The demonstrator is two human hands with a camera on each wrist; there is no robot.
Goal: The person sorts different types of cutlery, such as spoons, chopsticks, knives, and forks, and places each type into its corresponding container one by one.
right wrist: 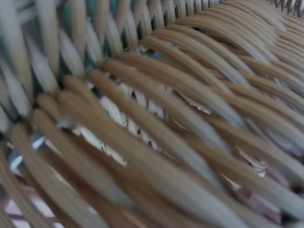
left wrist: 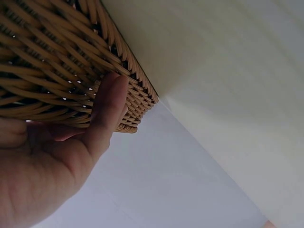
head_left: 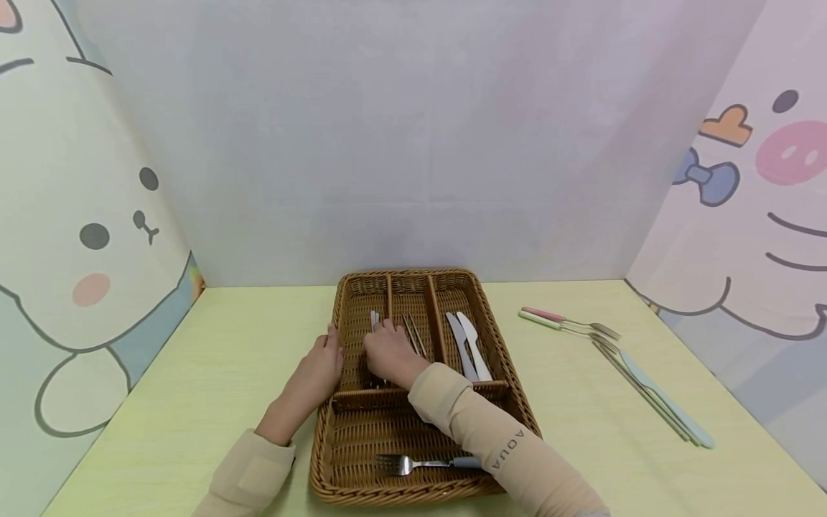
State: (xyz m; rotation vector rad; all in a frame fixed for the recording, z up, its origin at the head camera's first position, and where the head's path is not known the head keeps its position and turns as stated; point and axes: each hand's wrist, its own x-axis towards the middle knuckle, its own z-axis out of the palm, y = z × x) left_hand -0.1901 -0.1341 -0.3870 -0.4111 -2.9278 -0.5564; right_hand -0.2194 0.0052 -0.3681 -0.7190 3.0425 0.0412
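Note:
A brown wicker cutlery basket stands on the table, split by dividers. My left hand grips its left wall; in the left wrist view, the thumb lies against the weave. Inside the left compartment, the curled fingers of my right hand hold what looks like a fork, mostly covered by the hand. Narrow cutlery ends poke out beyond it. Chopsticks lie in the middle compartment, two knives in the right one. A grey-handled fork lies in the front compartment. Only close wicker fills the right wrist view.
Right of the basket, a pink-handled fork and a green-handled fork lie side by side. Nearer, a light blue knife lies along several thin metal sticks, another fork's tines close by. Printed cloth walls enclose the table.

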